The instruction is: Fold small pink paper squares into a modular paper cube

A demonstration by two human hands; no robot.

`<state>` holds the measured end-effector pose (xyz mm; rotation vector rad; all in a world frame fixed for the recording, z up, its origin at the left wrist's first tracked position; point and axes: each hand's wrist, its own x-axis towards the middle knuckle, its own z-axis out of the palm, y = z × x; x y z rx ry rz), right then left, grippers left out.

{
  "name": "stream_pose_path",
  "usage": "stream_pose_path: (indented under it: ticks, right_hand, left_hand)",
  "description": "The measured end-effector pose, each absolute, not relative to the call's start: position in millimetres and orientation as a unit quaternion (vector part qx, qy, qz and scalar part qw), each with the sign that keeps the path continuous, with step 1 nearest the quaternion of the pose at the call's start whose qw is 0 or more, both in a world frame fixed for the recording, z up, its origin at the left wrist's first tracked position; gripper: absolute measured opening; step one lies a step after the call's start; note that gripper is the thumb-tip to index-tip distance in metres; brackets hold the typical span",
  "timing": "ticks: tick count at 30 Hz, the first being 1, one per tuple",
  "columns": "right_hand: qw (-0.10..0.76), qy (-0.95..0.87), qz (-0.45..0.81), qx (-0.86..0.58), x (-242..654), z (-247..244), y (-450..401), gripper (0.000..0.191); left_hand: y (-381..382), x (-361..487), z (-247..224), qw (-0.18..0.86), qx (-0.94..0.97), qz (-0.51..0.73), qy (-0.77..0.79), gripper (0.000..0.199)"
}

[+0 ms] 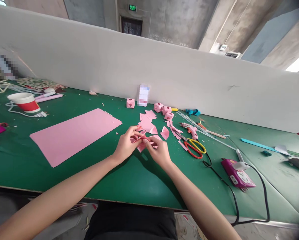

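My left hand (126,145) and my right hand (158,150) meet over the green table, fingers closed on a small folded piece of pink paper (142,138) between them. Its exact shape is partly hidden by the fingers. Several cut pink pieces (146,124) lie just beyond and under my hands. A creased pink piece (164,132) rests to the right of them. Farther back stand small pink paper boxes with diamond-shaped openings, one alone (130,103) and several grouped (166,110). A large pink sheet (77,136) lies flat on the left.
Scissors with red and yellow handles (194,148) and a pink glue gun (193,131) lie right of my hands. A purple power strip (238,174) with a black cable is farther right. A paper cup (24,102) stands at the left. A white partition (102,66) borders the table (129,183).
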<state>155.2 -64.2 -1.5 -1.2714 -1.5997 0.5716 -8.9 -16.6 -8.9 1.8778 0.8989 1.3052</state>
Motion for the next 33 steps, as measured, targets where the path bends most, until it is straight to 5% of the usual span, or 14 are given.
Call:
stream_pose_path:
  ticks: [7, 33]
  right_hand:
    - [0.502, -0.624, 0.250, -0.544, 163.3, -0.9, -50.9, 0.034]
    - [0.534, -0.488, 0.367, -0.584, 174.3, -17.5, -42.0, 0.020]
  left_hand:
    - [-19.1, 1.2, -0.1, 0.454, 0.634, 0.493, 0.385, 0.038]
    - [5.6, -1.0, -4.8, 0.300, 0.768, 0.414, 0.386, 0.034]
